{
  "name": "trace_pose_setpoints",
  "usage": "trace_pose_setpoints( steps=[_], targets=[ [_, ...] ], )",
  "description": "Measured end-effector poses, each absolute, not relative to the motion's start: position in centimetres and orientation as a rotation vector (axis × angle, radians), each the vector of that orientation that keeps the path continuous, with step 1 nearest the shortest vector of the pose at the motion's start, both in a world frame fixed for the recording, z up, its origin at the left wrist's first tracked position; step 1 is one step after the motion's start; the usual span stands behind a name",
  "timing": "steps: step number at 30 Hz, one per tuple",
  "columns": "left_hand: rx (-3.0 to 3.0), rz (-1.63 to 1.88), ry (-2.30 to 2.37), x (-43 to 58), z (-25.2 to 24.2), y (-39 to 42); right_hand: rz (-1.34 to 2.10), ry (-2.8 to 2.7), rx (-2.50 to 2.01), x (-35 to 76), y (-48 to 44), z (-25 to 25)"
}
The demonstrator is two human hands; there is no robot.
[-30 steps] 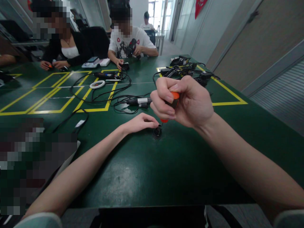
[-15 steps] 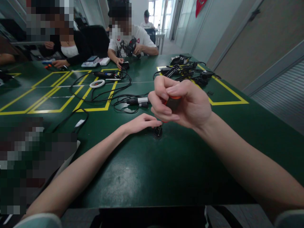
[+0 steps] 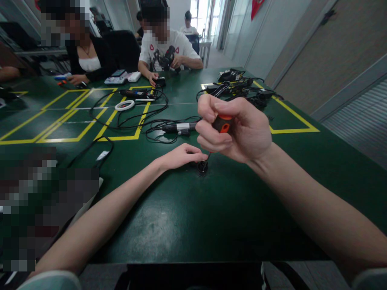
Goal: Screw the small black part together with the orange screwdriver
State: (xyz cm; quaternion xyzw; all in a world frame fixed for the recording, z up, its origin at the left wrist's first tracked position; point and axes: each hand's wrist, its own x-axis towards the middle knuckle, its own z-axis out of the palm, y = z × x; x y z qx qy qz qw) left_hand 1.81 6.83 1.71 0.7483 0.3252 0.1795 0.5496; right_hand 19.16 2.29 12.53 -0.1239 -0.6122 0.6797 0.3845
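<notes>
My right hand point(image 3: 237, 129) is closed round the dark grey and orange handle of a screwdriver point(image 3: 224, 124), raised above the table. The thin metal shaft slants down to a small black round part point(image 3: 202, 167) on the tabletop, and its tip meets the part or stops just at it. Beside the shaft, my left hand point(image 3: 184, 156) lies low with its fingers bent, gripping the far left side of the black part. Some of those fingertips are hidden behind the part and the thumb side.
Black cables with a grey-and-black adapter point(image 3: 181, 128) lie behind my hands. A white ring point(image 3: 124, 105) sits within yellow tape lines. A heap of black devices point(image 3: 238, 88) is at back right. Co-workers sit opposite, one holding a power tool point(image 3: 168, 58). Blurred-out items lie at left.
The screwdriver handle has turned in my right hand, so an orange patch with a hole now faces me. My right fingers have shifted slightly. The left hand keeps its place on the black part.
</notes>
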Motion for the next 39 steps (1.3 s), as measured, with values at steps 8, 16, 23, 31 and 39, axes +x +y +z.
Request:
trace_pose_setpoints(
  steps=[8,16,23,31,39],
  targets=[
    [1.789,0.451,0.709,1.9,1.5,6.9,1.69,-1.584,-0.277,18.7,2.3,12.5],
    [1.734,0.438,0.739,1.6,2.1,6.6,1.78,-1.52,-0.267,18.9,1.9,12.7],
    [1.708,0.457,0.682,1.5,1.8,6.9,1.667,-1.519,-0.184,18.5,2.3,12.0],
    [1.689,0.424,0.68,1.3,2.1,7.1,1.716,-1.455,-0.26,18.0,1.6,12.4],
    [1.675,0.437,0.683,1.2,2.2,7.1,1.623,-1.442,-0.226,18.0,2.4,11.8]
  ],
)
